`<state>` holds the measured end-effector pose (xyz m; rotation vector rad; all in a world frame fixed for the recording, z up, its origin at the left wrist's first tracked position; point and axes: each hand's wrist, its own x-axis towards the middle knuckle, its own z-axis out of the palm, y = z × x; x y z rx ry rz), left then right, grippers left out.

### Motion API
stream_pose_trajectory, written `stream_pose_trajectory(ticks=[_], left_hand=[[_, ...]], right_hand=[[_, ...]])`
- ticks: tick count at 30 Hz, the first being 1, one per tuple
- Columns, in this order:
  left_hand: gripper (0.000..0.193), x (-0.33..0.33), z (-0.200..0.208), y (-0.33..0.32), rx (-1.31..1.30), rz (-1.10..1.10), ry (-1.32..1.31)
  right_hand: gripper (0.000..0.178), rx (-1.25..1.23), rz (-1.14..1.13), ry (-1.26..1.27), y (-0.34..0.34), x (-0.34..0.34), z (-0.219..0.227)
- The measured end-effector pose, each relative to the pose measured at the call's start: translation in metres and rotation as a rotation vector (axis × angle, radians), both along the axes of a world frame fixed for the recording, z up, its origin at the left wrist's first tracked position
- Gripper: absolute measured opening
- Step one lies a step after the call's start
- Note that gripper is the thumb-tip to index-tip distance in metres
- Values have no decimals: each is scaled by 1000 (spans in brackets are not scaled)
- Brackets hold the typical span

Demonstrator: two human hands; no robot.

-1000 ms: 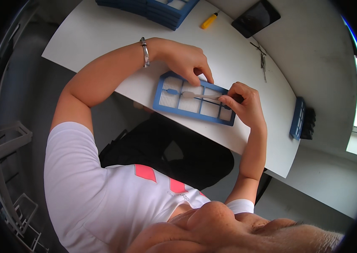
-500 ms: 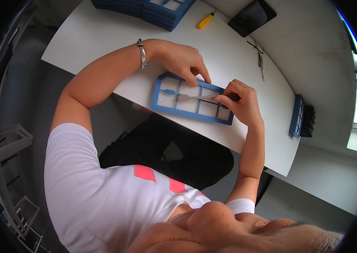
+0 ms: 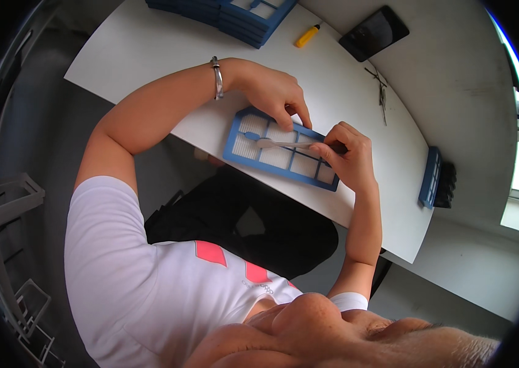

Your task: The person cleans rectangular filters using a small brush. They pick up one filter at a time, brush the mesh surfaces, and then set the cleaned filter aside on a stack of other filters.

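Note:
A flat air filter [image 3: 279, 159], with a blue frame and white pleated cells, lies on the white table near its front edge. My left hand [image 3: 274, 92] reaches over from the far side, closed on the filter's far edge with thumb and index finger. In my right hand [image 3: 348, 147], a thin pale tool [image 3: 284, 145] with a rounded, flat end is pinched; its exact kind is unclear. That end rests over the filter's left half, close to a blue crossbar. My right fingers hide the tool's other end and part of the frame's right side.
Stacked blue filters [image 3: 259, 27] stand at the back left of the table [image 3: 167, 61]. Behind lie a yellow-handled tool [image 3: 307, 37], a black tablet-like device [image 3: 374, 32] and thin dark wire-like pieces [image 3: 382, 95]. Another blue-framed filter [image 3: 431, 178] stands at the right edge.
The tool's rounded end has shifted slightly left relative to the filter's frame. Both hands keep their holds. The whole view has shifted a little.

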<state>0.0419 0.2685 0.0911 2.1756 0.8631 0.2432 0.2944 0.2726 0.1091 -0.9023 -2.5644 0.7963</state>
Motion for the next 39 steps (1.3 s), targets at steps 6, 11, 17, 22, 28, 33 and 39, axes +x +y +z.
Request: stream_pose_trajectory(ticks=[6,11,17,22,28,33,39], left_hand=[[47,0,0,1,-17,7,12],[47,1,-2,1,-50,34,24],[44,3,0,2,-1,7,26],[43,2,5,-2,-29,24,49],[45,2,3,-2,-28,23,56],[45,3,0,-3,-23,35,43],[45,3,2,-2,-35,32,54]], right_hand=[[30,10,-51,-10,0,-2,-1],[30,13,-58,5,2,-1,0],[31,60,-35,-28,2,0,-4],[31,80,-79,-45,7,3,4],[30,-53,-49,-137,8,6,9],[31,-90,-131,-185,21,17,15],[31,-128,-75,-204,19,18,14]])
